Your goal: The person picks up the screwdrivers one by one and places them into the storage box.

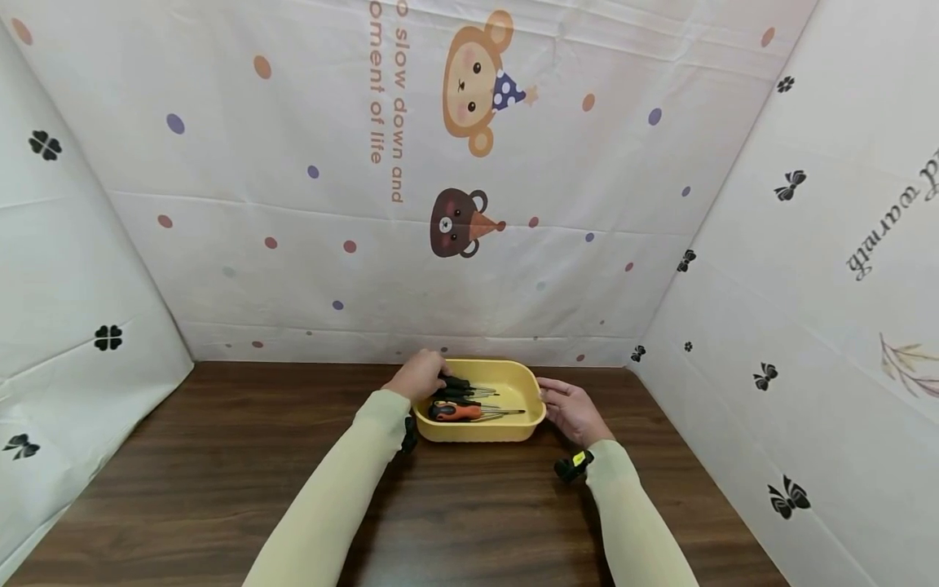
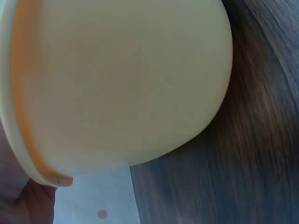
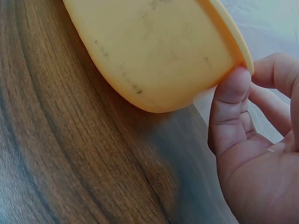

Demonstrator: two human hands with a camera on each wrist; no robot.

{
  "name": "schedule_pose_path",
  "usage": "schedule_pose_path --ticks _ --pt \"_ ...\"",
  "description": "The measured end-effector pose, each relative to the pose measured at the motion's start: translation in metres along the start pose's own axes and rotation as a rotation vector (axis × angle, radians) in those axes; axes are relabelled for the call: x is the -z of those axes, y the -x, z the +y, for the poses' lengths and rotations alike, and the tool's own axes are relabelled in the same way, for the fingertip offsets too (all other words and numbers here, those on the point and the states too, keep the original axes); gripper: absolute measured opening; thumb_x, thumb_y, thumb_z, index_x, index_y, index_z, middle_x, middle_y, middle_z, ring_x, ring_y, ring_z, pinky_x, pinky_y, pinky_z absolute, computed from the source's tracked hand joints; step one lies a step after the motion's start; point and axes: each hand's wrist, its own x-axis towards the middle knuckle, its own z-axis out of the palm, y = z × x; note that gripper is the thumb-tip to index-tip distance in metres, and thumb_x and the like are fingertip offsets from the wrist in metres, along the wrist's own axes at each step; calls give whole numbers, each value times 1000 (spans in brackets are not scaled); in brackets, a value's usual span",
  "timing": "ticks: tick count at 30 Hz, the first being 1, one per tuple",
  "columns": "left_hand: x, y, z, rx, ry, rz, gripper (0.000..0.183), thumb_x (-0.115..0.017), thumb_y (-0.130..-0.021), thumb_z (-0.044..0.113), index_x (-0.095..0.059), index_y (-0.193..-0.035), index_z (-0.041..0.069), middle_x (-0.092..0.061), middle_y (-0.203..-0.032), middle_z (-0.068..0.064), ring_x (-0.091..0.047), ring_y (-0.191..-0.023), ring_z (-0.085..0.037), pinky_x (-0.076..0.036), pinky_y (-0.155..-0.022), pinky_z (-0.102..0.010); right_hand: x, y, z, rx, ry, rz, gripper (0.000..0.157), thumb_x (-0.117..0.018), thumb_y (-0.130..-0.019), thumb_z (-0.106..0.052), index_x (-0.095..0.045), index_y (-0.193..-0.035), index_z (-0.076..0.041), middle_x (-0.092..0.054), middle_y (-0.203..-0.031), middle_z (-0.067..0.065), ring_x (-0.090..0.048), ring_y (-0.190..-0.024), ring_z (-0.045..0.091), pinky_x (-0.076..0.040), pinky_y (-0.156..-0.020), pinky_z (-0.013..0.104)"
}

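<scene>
A yellow plastic tray (image 1: pixel 517 387) is at the far side of the table, close to the back wall. Several screwdrivers lie in its left half: one has an orange and black handle (image 1: pixel 456 411), and behind it are dark handles (image 1: pixel 453 383). My left hand (image 1: pixel 418 377) grips the tray's left rim, its fingers bent over the edge beside the dark handles; the left wrist view mostly shows the tray's outer wall (image 2: pixel 126 84). At the opposite end, my right hand (image 3: pixel 257 163) pinches the rim between thumb and fingers. Whether the tray's base touches the table cannot be told.
The dark wood-grain table (image 1: pixel 286 456) ends at a white printed cloth (image 1: pixel 293 269) behind the tray. Similar cloths hang on the left (image 1: pixel 73 269) and right (image 1: pixel 792 310). A dark device (image 1: pixel 574 465) is strapped to my right wrist.
</scene>
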Motion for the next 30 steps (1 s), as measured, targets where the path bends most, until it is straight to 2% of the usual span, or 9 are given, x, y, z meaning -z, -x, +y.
schedule_pose_path --ticks 7,15,25,30 --pt "1 0 1 9 -35 -37 26 -73 -93 2 -78 -118 9 -76 -119 -8 -71 -111 -25 -60 -92 -38 -2 0 -1 1 6 2 49 -60 -102 -4 -49 -149 5 -61 -141 19 -72 -96 16 -61 -78 26" --pt "1 0 2 6 -119 -45 24 -73 -93 3 -79 -116 11 -77 -115 -7 -72 -106 -23 -60 -89 -38 -3 -1 -1 -10 -4 9 48 -61 -102 -4 -50 -148 4 -65 -135 17 -73 -96 16 -61 -78 27" --pt "5 4 3 -42 -147 -20 24 -74 -93 4 -78 -116 10 -77 -114 -8 -73 -102 -24 -60 -87 -39 -3 0 0 0 4 -10 49 -60 -102 -4 -48 -149 5 -64 -136 18 -72 -94 14 -61 -79 27" --pt "6 6 3 -49 -142 3 23 -74 -93 5 -78 -115 9 -76 -113 -8 -72 -102 -25 -60 -87 -39 -1 0 3 4 11 9 48 -60 -102 -5 -50 -148 3 -65 -135 16 -71 -91 12 -60 -77 26"
